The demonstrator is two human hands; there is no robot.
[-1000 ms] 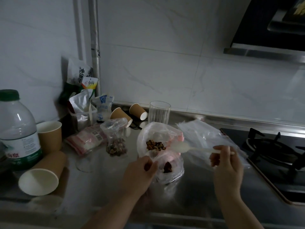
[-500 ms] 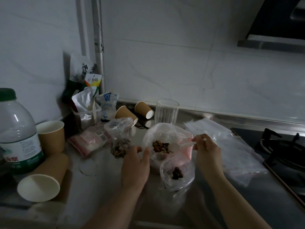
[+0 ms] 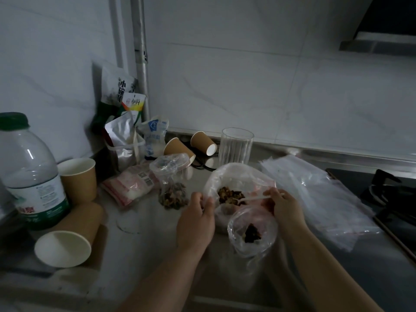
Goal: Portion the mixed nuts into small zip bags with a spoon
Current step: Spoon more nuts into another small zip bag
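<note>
A large clear bag (image 3: 234, 176) of mixed nuts (image 3: 229, 194) stands open on the counter. My left hand (image 3: 195, 219) pinches its near-left rim. My right hand (image 3: 283, 208) holds a white plastic spoon (image 3: 252, 199), whose bowl dips into the nuts. Just in front stands a small open zip bag (image 3: 252, 233) with a few dark nuts at its bottom. Another small bag (image 3: 172, 179), part filled with nuts, stands to the left.
A stack of empty zip bags (image 3: 315, 199) lies to the right, beside the stove (image 3: 391, 194). A glass (image 3: 235, 146), paper cups (image 3: 77, 179), a fallen cup (image 3: 67, 239), a water bottle (image 3: 29, 174), and snack packets (image 3: 126, 140) crowd the left and back.
My right hand moved left and brought the spoon from above the bag down into the nuts. My left hand shifted up from the small bag to the large bag's rim.
</note>
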